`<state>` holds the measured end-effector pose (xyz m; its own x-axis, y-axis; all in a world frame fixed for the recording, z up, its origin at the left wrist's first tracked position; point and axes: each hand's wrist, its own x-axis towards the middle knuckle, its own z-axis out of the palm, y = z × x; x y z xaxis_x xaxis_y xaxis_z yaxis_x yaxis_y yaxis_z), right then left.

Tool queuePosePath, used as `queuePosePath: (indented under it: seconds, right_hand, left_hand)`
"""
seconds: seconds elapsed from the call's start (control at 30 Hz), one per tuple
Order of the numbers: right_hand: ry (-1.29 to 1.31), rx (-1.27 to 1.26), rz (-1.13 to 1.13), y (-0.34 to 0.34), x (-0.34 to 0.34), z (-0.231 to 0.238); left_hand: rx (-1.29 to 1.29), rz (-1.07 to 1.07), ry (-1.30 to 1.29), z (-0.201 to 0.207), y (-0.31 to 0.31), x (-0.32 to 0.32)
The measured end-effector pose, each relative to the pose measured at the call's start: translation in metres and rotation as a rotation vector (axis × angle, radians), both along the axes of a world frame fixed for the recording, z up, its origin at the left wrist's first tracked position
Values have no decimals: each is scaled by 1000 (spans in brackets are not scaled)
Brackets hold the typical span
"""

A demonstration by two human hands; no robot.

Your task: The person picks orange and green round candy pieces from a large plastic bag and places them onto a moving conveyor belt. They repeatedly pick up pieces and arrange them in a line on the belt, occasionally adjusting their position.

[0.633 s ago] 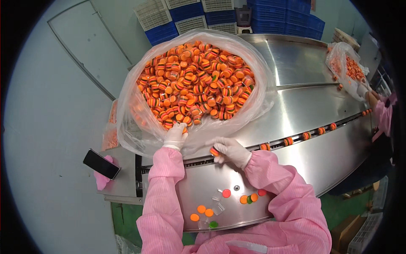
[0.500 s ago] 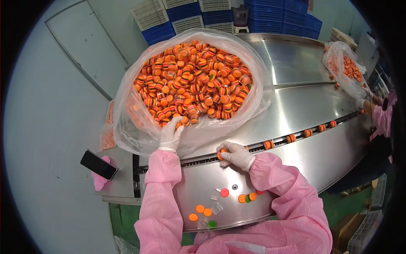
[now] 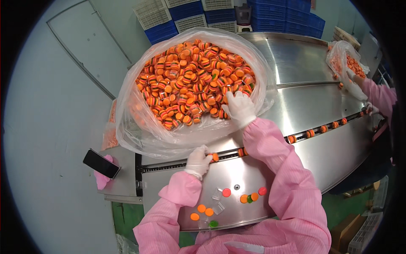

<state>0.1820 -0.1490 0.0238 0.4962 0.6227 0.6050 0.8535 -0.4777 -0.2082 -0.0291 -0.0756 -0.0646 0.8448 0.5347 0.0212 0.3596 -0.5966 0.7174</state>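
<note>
My gloved left hand (image 3: 198, 162) is closed on a round striped candy (image 3: 214, 158) at the conveyor track (image 3: 169, 167), gripping it between thumb and fingers. Up and to the right, my gloved right hand (image 3: 240, 109) reaches over the near right rim of a big clear plastic bag (image 3: 163, 146). Its fingers and thumb are apart, touching the heap of striped candies (image 3: 186, 80) inside. The candies have orange ends and red, yellow and green layers. Another candy (image 3: 242, 152) stands on the track just left of my right sleeve.
More candies (image 3: 310, 133) stand spaced along the track to the right. Loose candy discs (image 3: 201, 208) and clear wrappers (image 3: 218, 208) lie on the near steel tabletop (image 3: 237, 211). A phone (image 3: 101, 164) rests at left. Another person's arm (image 3: 378, 93) works at a bag at far right; crates (image 3: 186, 23) stand behind.
My right hand has gone from the track up into the bag. My left hand has come out of the bag, down and right to the track, with a candy in it.
</note>
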Motion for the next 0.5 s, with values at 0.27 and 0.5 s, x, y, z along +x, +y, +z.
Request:
queuePosePath:
  seconds: [0.27,0.5]
  right_hand:
    - [200,57,22,10,17,-5]
    - [275,-82,376,-58,-91,-36]
  left_hand:
    - [666,-37,-373,64,23,57]
    - [638,77,45,58,80,101]
